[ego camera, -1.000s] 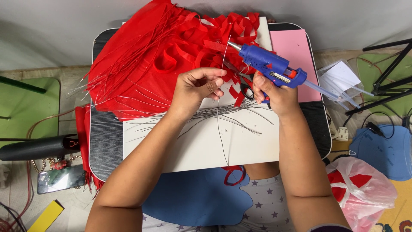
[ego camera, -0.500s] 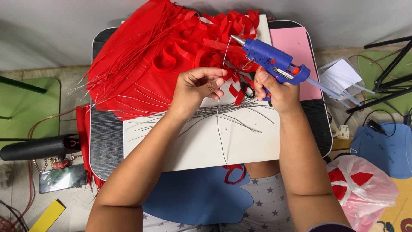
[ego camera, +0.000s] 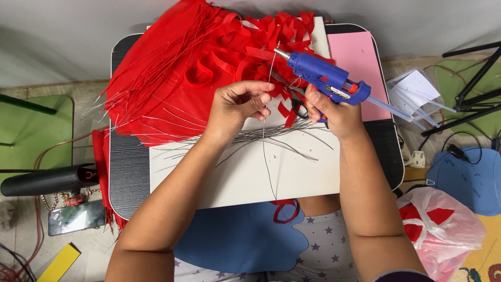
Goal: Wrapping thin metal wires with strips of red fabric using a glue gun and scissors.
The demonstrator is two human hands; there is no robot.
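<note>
My left hand (ego camera: pixel 237 107) pinches a thin grey wire (ego camera: pixel 265 141) that runs upright from near the glue gun's tip down past the white board's front edge. My right hand (ego camera: pixel 331 112) grips a blue hot glue gun (ego camera: pixel 323 79) by its handle; the metal nozzle points left, close to the wire's top end. A clear glue stick juts from the gun's back. Both hands hover over a white board (ego camera: pixel 235 177) lying on a small dark table (ego camera: pixel 128 172). Several loose wires (ego camera: pixel 282 137) lie fanned on the board under the hands.
A heap of red fabric and ribbon strips (ego camera: pixel 182 68) covers the table's far left. A pink sheet (ego camera: pixel 360 57) lies far right; scissors (ego camera: pixel 299 108) show between the hands. On the floor: a black tube (ego camera: pixel 47 180) left, white papers (ego camera: pixel 415 91), black tripod legs and a plastic bag (ego camera: pixel 443 230) right.
The glue gun has shifted slightly left and up, bringing its nozzle nearer the wire's top. My left hand has barely moved and still pinches the wire.
</note>
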